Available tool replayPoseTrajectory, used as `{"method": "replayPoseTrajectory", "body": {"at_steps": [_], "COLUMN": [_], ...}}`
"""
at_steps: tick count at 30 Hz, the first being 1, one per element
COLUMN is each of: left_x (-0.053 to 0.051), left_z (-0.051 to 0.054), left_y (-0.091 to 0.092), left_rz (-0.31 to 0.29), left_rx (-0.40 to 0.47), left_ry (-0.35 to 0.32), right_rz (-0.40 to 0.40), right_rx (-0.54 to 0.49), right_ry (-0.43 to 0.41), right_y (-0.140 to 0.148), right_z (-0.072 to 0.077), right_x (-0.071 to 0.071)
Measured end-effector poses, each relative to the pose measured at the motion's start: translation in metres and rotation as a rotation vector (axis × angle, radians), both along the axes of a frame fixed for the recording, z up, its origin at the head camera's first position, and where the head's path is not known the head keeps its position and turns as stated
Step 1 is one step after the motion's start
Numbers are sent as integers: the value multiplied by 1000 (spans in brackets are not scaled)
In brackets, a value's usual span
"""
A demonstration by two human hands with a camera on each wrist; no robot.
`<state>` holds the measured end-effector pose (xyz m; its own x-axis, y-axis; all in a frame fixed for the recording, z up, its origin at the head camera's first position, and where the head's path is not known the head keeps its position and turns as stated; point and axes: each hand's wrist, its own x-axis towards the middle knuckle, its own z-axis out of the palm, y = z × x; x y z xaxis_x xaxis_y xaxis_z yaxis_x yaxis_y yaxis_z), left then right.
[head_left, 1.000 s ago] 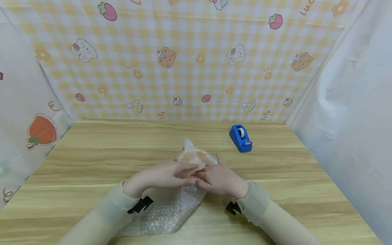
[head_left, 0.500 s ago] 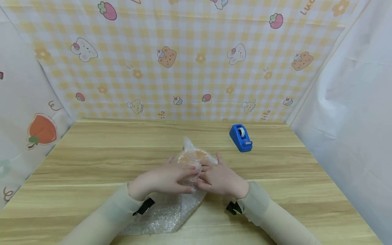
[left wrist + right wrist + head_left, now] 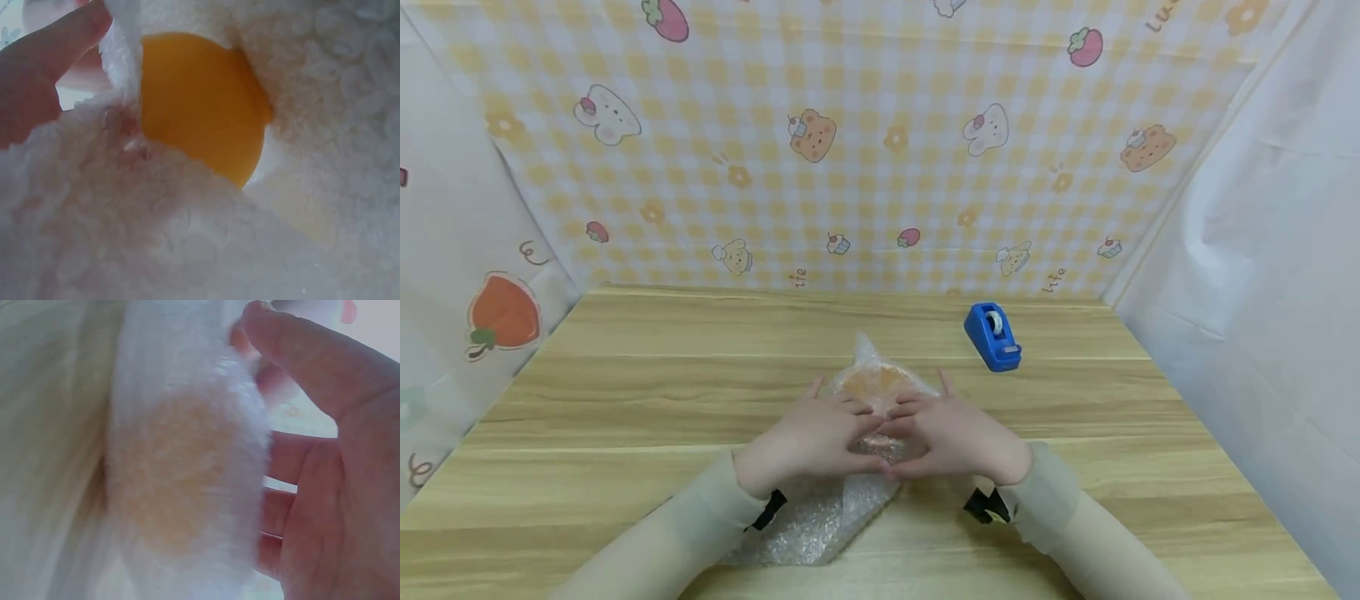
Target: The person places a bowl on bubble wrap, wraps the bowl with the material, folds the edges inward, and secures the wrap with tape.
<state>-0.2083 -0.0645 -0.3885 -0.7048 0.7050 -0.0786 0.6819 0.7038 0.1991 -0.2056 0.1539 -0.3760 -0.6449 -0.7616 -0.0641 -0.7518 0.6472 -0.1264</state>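
Beneath left hand (image 3: 814, 437) and right hand (image 3: 961, 437), fingers (image 3: 904, 427) apart, lies crinkled bubble wrap (image 3: 812, 525); a rounded orange object (image 3: 200, 103) shows.

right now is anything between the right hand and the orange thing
Yes: the bubble wrap lies between the right hand and the orange thing, which shows hazily through it in the right wrist view. Nothing else visible does.

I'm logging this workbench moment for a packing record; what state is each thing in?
Bubble wrap: folded over the orange item, one loose part lying flat toward the person.
Orange item: partly covered, bare through a gap in the left wrist view.
Tape dispenser: upright, roll loaded, untouched.
Left hand: fingers spread, on the wrap.
Right hand: fingers spread, on the wrap.
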Motion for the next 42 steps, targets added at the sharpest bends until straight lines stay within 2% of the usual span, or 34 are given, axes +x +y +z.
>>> {"method": "replayPoseTrajectory", "body": {"at_steps": [5, 10, 14, 18, 23, 27, 33, 42], "left_x": [2, 3, 3, -2, -8, -11, -11, -4], "left_z": [-3, -8, -9, -9, 4, 19, 38, 55], "left_y": [5, 11, 13, 8, -9, -23, -40, -67], "left_rz": [25, 60, 72, 29, -97, -162, -155, -133], "left_rx": [-17, -16, 6, 21, 117, 186, 263, 263], "left_ry": [78, 132, 127, 80, -67, -110, -116, -140], "right_rz": [-23, -38, -51, -71, -90, -100, -98, -99], "right_rx": [-39, -48, -36, -25, -14, -19, -8, -14], "right_ry": [-4, -5, -34, -41, -63, -59, -63, -77], "right_y": [3, 1, -2, -3, -4, -4, -3, -4], "right_z": [7, 4, 0, -5, -8, -9, -9, -11], "right_x": [1, 2, 5, 5, 2, 0, -2, -5]}}
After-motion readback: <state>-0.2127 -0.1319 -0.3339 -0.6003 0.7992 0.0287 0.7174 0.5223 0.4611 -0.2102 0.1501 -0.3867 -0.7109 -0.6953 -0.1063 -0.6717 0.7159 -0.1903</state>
